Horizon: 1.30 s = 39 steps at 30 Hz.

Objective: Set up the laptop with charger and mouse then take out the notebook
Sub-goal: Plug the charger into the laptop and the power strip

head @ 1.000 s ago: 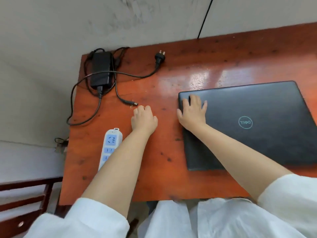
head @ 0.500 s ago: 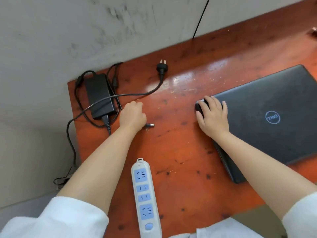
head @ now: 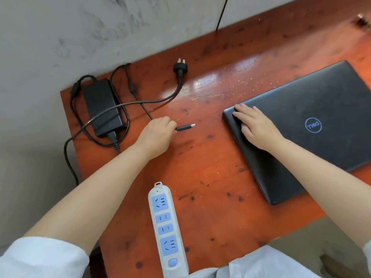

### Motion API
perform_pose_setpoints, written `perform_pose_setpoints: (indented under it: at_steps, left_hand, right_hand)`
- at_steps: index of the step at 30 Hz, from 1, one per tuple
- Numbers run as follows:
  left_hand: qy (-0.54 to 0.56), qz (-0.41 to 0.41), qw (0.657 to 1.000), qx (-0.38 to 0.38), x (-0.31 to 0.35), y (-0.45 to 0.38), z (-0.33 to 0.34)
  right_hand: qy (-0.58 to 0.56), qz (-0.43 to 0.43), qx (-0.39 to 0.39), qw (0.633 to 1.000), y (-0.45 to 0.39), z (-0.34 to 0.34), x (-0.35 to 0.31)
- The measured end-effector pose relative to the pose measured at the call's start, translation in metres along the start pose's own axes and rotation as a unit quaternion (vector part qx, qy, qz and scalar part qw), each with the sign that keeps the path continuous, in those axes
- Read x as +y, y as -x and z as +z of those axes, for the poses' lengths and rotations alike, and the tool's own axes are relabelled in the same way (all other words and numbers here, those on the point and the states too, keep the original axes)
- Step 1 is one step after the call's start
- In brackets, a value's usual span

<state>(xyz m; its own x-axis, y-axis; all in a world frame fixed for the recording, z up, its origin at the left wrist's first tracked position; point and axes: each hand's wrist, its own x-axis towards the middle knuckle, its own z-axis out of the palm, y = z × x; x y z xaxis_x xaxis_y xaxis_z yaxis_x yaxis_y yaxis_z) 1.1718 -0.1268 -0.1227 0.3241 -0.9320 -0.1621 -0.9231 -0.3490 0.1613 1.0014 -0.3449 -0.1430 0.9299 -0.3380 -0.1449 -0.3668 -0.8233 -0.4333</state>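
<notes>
A closed black laptop (head: 313,109) lies on the right of the reddish wooden table (head: 210,161). My right hand (head: 255,127) rests flat on its near-left corner, fingers spread. My left hand (head: 156,135) is closed around the charger cable just behind its barrel connector (head: 185,127), which points right toward the laptop. The black charger brick (head: 102,107) sits at the table's back-left corner, with loops of cable around it. Its wall plug (head: 180,68) lies unplugged on the table behind my left hand. No mouse or notebook is visible.
A white power strip (head: 165,227) with blue sockets lies near the front edge, between my arms. A grey wall runs behind the table, and a black wire (head: 221,13) hangs down it. Part of the charger cable drops off the table's left edge.
My left hand reached to the charger cable, closed on it near the connector and drew the tip rightward. The right hand stayed on the laptop corner. The view shifted left.
</notes>
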Motion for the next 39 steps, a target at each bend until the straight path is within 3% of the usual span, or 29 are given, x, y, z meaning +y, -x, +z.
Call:
perform_pose_setpoints:
  at_steps: [4,7,14,19,28,33,39]
  left_hand:
    - [-0.008,0.014,1.000,0.011,0.025,-0.037,0.009]
    - [-0.029,0.000,0.999,-0.025,0.032,-0.055,0.020]
    - [0.009,0.012,1.000,-0.011,0.044,-0.065,0.031]
    - [0.071,0.052,0.994,0.067,0.059,-0.060,0.030]
    - [0.116,-0.011,0.989,0.087,0.069,-0.059,0.041]
    - [0.126,-0.051,0.989,0.062,0.068,-0.062,0.053]
    - [0.109,-0.045,0.992,0.049,0.069,-0.066,0.050]
  right_hand:
    - [0.131,-0.038,-0.035,0.990,0.008,-0.002,0.008]
    - [0.128,-0.026,-0.019,0.991,0.007,-0.001,0.005]
    - [0.140,-0.032,-0.020,0.989,0.005,-0.004,0.004]
    - [0.151,-0.042,-0.007,0.988,0.004,-0.004,0.004]
    - [0.125,-0.034,-0.019,0.991,0.004,-0.002,0.009]
    - [0.124,-0.033,-0.017,0.992,0.004,-0.001,0.010]
    - [0.121,-0.039,-0.006,0.992,0.004,-0.002,0.008]
